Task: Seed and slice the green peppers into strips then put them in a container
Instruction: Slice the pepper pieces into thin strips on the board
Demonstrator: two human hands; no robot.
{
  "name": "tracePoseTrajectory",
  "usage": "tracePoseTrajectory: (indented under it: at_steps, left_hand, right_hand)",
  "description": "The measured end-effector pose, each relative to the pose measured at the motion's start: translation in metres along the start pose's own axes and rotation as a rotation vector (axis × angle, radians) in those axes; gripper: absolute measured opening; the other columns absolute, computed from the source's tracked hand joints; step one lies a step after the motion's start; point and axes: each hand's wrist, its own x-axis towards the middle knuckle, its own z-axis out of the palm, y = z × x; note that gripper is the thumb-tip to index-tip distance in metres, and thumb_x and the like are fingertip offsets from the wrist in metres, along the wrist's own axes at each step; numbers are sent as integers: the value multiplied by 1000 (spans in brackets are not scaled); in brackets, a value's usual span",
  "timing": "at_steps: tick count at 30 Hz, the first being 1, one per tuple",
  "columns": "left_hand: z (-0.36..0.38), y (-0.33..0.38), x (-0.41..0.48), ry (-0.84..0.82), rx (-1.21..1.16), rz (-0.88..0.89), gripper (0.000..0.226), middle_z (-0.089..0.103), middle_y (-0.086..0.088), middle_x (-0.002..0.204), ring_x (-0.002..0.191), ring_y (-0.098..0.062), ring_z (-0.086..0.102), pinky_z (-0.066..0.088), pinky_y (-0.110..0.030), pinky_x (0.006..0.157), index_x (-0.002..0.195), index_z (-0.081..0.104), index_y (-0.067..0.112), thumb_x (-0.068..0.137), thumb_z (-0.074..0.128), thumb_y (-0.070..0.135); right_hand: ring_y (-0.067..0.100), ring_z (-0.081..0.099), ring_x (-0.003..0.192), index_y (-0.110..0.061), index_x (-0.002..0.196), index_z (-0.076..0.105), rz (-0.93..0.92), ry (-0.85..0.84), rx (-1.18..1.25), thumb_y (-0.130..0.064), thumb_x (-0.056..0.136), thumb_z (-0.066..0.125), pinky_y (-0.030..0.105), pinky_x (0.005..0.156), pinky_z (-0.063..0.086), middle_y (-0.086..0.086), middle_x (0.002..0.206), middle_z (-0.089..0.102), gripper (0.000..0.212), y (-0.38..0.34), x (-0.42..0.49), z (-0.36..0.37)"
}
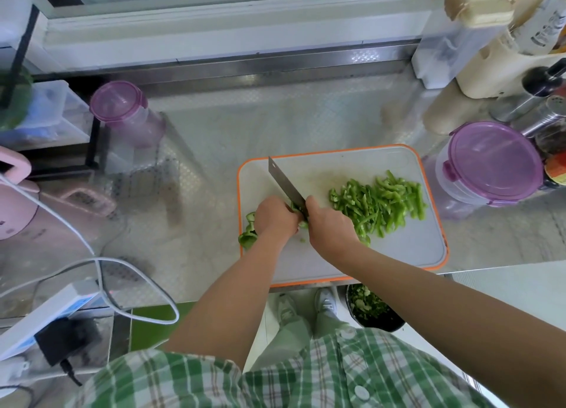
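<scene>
So the right grip (329, 224) is wrapped around the handle of the knife (284, 182), blade pointing off toward 11 o'clock and sitting right over the cut line. The left grip (275, 216) has its fingers curled down on the pepper piece (248, 234), pinning it at the 9 o'clock edge of the cutting board (337, 162). Some of that pepper hangs past the orange rim there.

The finished strips (381, 204) are heaped at about 3 o'clock from the hands, all on the board. The purple-lidded container (493, 162) is further out at 3 o'clock on the counter (245, 126), lid on, nothing in it yet as far as I can tell.

What I'd worry about:
- The left fingertips are tucked right beside the blade. I can't see them, so if a knuckle isn't guiding the knife, a nick is likely.
- Pepper skin is slick and curved, so the piece could roll under the blade or slide off the 9 o'clock edge.
- The board sits right at the counter's 6 o'clock edge with a bin (372, 309) below, so a hard push could tip strips down there.
- The lid needs to come off before scooping.
</scene>
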Motion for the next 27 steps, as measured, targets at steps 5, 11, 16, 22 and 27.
tracePoseTrajectory:
  at_steps: [5, 11, 16, 22, 27]
  left_hand:
    - [1, -3, 2, -25, 19, -4, 20, 71, -3, 65, 66, -23, 66, 44, -26, 54, 63, 74, 11, 77, 67, 24]
    - [0, -6, 2, -25, 22, -7, 16, 72, -2, 63, 66, -15, 71, 58, -33, 74, 75, 74, 10, 86, 69, 20]
    - [3, -3, 2, 2, 50, -20, 15, 73, -4, 66, 70, -23, 72, 60, -38, 73, 69, 74, 11, 82, 72, 17]
    - [6, -5, 6, -8, 99, -7, 9, 73, -3, 68, 70, -23, 72, 61, -38, 72, 72, 74, 11, 79, 72, 15]
    - [4, -8, 5, -71, 77, 7, 14, 73, -3, 66, 68, -19, 72, 60, -37, 77, 78, 75, 9, 86, 69, 18]
  right_hand:
    - [25, 42, 56, -11, 120, 31, 15, -17, 11, -4, 94, 41, 31, 47, 28, 0, 67, 40, 29, 1, 3, 7]
    - [31, 51, 63, -9, 109, 35, 49, 15, 200, -19, 100, 40, 36, 54, 40, 9, 76, 53, 15, 12, 3, 6]
    - [29, 50, 62, -9, 108, 35, 63, 17, 241, -18, 100, 40, 33, 51, 36, 9, 74, 51, 13, 13, 0, 2]
    - [19, 40, 49, -14, 110, 31, 49, -33, 12, -6, 96, 42, 29, 42, 24, 0, 65, 43, 19, 15, -10, 4]
    - [28, 47, 59, -14, 98, 29, 90, 27, 207, -16, 99, 40, 32, 50, 33, 3, 68, 45, 12, 9, 6, 0]
